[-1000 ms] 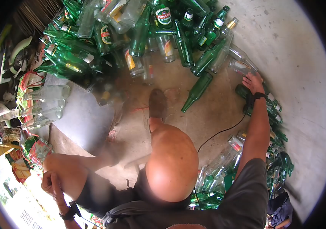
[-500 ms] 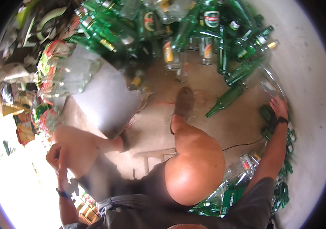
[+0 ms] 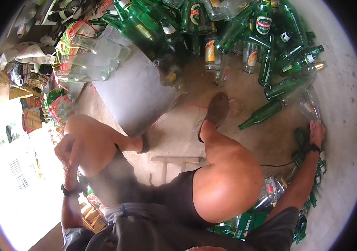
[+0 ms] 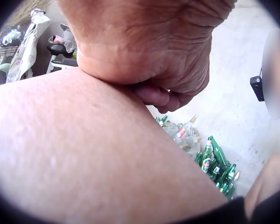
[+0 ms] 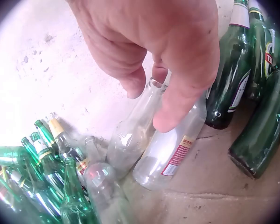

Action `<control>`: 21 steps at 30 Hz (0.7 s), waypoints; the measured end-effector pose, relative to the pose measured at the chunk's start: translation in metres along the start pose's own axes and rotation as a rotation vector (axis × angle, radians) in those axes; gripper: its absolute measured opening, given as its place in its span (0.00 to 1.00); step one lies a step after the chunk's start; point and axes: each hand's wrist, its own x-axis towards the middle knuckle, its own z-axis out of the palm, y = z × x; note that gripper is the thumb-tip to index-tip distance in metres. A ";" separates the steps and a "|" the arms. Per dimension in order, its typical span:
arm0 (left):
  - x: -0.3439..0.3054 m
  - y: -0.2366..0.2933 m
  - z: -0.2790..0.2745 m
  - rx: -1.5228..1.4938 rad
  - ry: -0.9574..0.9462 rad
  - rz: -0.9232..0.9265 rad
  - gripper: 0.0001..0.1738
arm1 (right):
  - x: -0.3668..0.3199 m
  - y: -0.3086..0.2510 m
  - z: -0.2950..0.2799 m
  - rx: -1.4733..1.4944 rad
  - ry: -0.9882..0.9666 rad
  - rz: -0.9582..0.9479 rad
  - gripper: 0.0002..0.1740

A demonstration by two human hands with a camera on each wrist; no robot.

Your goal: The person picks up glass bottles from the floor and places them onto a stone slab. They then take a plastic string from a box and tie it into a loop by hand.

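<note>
My right hand (image 3: 317, 133) reaches down beside the wall. In the right wrist view its fingers (image 5: 170, 119) curl round the necks of two clear glass bottles that stand leaning side by side. One clear bottle (image 5: 130, 144) has its open mouth between the digits. The second clear bottle (image 5: 170, 154) carries a red and white label, and its neck is hidden by the hand. My left hand (image 3: 66, 152) rests loosely curled on the left knee, holding nothing. In the left wrist view, that hand (image 4: 149, 46) lies against the leg.
Green bottles (image 3: 266, 25) heap up ahead, and more bottles (image 5: 51, 163) lie along the wall (image 3: 341, 83). One green bottle (image 3: 260, 115) lies loose on the floor. A grey board (image 3: 136, 96), bundled clear bottles (image 3: 90, 60), a wooden stool (image 3: 174, 160) and a black cable (image 3: 276, 165) are nearby.
The head view has turned, shifting the scene rightward and slightly down. My right hand stays at the clear bottles, its spread fingers now closer together. My left hand remains on the knee.
</note>
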 end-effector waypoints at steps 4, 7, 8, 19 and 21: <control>-0.001 0.006 -0.002 0.001 -0.017 -0.053 0.07 | -0.006 -0.003 0.011 0.035 0.044 0.008 0.25; -0.001 0.015 0.002 -0.019 0.009 -0.050 0.07 | 0.003 -0.003 0.010 0.066 0.085 -0.006 0.22; -0.002 0.017 0.002 -0.009 0.021 -0.055 0.07 | 0.008 0.002 0.006 0.094 0.084 -0.012 0.22; -0.005 -0.022 -0.008 -0.030 0.029 -0.003 0.08 | -0.028 -0.015 0.049 0.097 0.336 -0.257 0.14; -0.008 -0.024 -0.010 -0.062 0.007 -0.039 0.08 | -0.038 -0.014 0.049 0.084 0.364 -0.284 0.12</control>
